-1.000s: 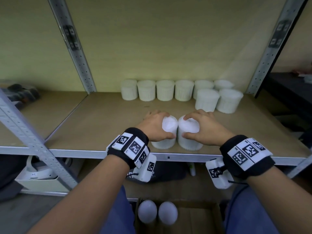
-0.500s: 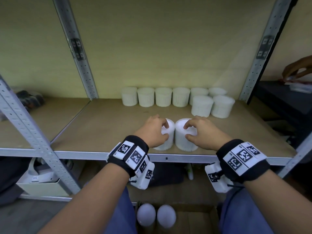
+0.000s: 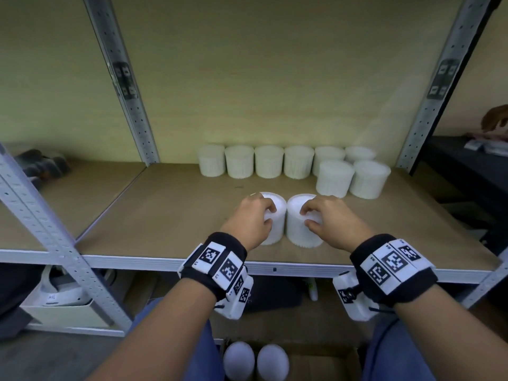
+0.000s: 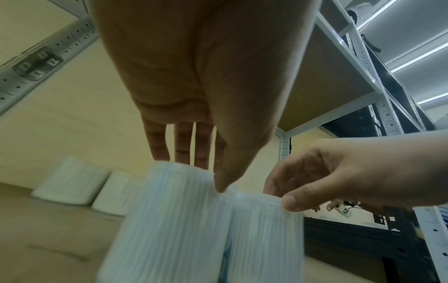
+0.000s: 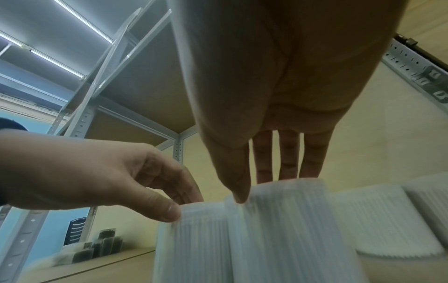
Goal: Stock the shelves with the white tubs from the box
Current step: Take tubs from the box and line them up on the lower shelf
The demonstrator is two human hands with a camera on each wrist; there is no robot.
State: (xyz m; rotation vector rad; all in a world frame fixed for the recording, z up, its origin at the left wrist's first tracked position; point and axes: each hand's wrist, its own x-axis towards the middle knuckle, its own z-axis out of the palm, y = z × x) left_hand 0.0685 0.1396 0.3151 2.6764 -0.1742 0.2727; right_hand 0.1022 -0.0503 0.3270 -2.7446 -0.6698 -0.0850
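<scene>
Two white ribbed tubs stand upright side by side on the wooden shelf (image 3: 170, 215), a little back from its front edge. My left hand (image 3: 261, 215) grips the left tub (image 3: 277, 229) by its top rim, thumb at the front and fingers behind. My right hand (image 3: 316, 215) grips the right tub (image 3: 297, 229) the same way. The left wrist view shows the left tub (image 4: 169, 220) under my left hand (image 4: 198, 172). The right wrist view shows the right tub (image 5: 290, 229) under my right hand (image 5: 264, 187). A back row of tubs (image 3: 268, 165) lines the wall. Two more tubs (image 3: 334, 181) stand before it at the right.
The cardboard box (image 3: 330, 364) sits on the floor below with two tubs (image 3: 237, 358) in it. Metal uprights (image 3: 132, 111) frame the bay. Dark items (image 3: 41, 166) lie in the left bay. Another person's hand (image 3: 494, 119) is over a dark table at far right.
Both hands have slid the two tubs together farther back from the shelf's front edge, toward the rows at the wall. The grips look unchanged.
</scene>
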